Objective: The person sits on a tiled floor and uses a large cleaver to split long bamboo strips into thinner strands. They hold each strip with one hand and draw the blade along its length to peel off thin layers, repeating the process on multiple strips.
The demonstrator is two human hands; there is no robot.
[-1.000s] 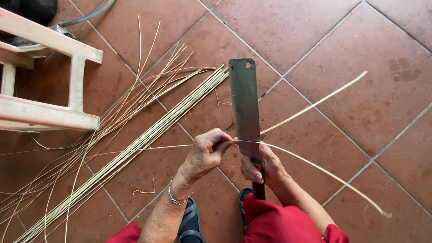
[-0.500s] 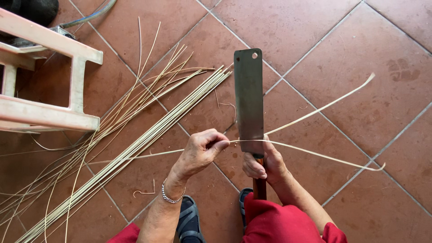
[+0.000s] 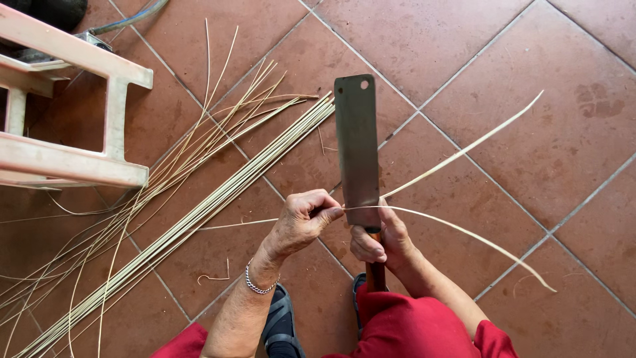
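Observation:
My right hand (image 3: 386,242) grips the wooden handle of a long flat-bladed cleaver (image 3: 356,146) that points away from me, blade dark and rectangular with a hole near its tip. My left hand (image 3: 302,222) pinches a thin pale bamboo strip (image 3: 464,231) right at the blade's near end. The strip splits at the blade into two slivers that fan out to the right, one rising (image 3: 477,142) and one curving down toward the floor. A short tail of the strip (image 3: 238,224) runs left behind my left hand.
A bundle of long bamboo strips (image 3: 192,215) lies diagonally on the red tiled floor (image 3: 530,53), with loose thin slivers (image 3: 218,109) scattered over it. A pale plastic stool (image 3: 79,126) stands at the upper left. My sandalled feet (image 3: 281,318) show at the bottom.
The split slivers on the right have lengthened and spread further. My left hand has shifted slightly along the strip at the blade. The cleaver stays almost still.

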